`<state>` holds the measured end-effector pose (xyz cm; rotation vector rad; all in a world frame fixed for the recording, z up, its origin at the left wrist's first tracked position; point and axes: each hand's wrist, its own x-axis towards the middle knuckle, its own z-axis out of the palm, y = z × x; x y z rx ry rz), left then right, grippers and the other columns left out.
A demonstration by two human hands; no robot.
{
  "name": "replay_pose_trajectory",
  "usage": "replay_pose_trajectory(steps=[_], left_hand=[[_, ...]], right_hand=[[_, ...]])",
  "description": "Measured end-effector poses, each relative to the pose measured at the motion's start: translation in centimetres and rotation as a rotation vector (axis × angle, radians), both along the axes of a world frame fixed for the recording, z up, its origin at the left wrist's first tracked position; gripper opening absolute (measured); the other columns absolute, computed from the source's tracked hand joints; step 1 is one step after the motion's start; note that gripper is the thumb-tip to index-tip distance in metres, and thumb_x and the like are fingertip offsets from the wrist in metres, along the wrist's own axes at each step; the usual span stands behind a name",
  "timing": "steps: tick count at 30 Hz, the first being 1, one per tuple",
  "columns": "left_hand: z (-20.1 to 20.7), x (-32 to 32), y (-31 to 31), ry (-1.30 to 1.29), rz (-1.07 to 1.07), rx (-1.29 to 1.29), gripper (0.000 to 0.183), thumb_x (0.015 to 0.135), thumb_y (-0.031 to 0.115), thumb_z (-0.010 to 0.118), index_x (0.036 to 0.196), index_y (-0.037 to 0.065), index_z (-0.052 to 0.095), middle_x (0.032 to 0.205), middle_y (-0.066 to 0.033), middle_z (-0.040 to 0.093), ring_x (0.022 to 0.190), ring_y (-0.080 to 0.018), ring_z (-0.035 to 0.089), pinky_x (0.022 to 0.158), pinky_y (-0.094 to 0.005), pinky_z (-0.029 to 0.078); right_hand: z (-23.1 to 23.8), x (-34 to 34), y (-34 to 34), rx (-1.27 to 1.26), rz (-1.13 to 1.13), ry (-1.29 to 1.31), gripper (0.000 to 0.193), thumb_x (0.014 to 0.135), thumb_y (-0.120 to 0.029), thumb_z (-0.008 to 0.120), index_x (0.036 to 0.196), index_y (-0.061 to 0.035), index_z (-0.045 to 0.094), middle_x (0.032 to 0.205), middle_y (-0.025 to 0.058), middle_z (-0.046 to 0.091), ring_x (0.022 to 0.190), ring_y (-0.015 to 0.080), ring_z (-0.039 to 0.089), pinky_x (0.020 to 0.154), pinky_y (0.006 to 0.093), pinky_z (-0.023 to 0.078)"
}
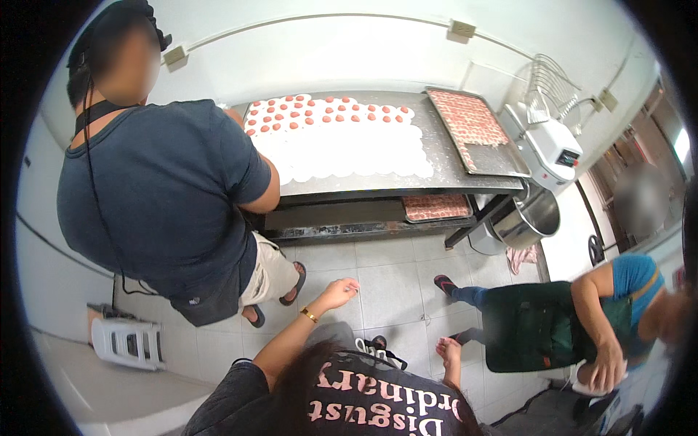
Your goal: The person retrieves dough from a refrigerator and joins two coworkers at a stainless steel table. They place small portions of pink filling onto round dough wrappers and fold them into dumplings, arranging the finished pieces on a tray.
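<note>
My left hand reaches out over the tiled floor, below the front of the metal table, a gold band on its wrist. Its fingers are curled together; whether anything small is between them cannot be made out. Further right and lower, my right hand is raised near my shirt, fingers bent and slightly apart, with no object visible in it. Neither hand touches the table. On the metal table, nearest to my left hand, lie overlapping white dough rounds. Reddish balls of filling sit in rows on the farther rounds.
A person in a dark shirt stands at the table's left end. Another person with a green apron is at right. A filled tray lies on the table, another tray beneath. A mixer stands right; grey plastic stools stand left.
</note>
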<state>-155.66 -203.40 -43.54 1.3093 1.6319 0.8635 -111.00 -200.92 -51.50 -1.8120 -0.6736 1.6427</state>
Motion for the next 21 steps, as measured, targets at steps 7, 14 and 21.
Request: replay_pose_trajectory(steps=[7,14,21], left_hand=[[0.1,-3.8,-0.7,-0.071,0.347,-0.127,0.027,0.081,0.014,0.058,0.104,0.0,0.061,0.092,-0.0095,0.066,0.083,-0.0181,0.063,0.077,-0.03,0.049],[0.3,-9.7,4.3,-0.308,0.625,0.025,0.019,0.087,0.008,0.055,0.104,0.002,0.059,0.089,-0.0012,0.061,0.079,-0.0084,0.058,0.068,-0.0219,0.046],[4.7,-16.0,8.9,-0.253,0.841,0.161,0.015,0.087,0.006,0.053,0.097,0.001,0.062,0.083,-0.0018,0.065,0.075,-0.0094,0.062,0.069,-0.0234,0.048]], right_hand=[[1.1,-6.1,13.8,0.069,0.234,0.052,0.011,0.085,-0.009,0.056,0.091,-0.0025,0.061,0.078,0.0072,0.063,0.069,0.0168,0.062,0.062,0.0272,0.052],[2.5,-16.0,20.8,0.069,0.422,0.154,0.014,0.09,-0.015,0.056,0.095,-0.0027,0.061,0.081,0.0067,0.065,0.07,0.0142,0.063,0.064,0.0259,0.052],[8.2,-24.4,28.1,0.108,0.62,0.182,0.016,0.092,-0.013,0.053,0.101,-0.0031,0.061,0.085,0.0064,0.066,0.072,0.0133,0.063,0.065,0.0255,0.05]])
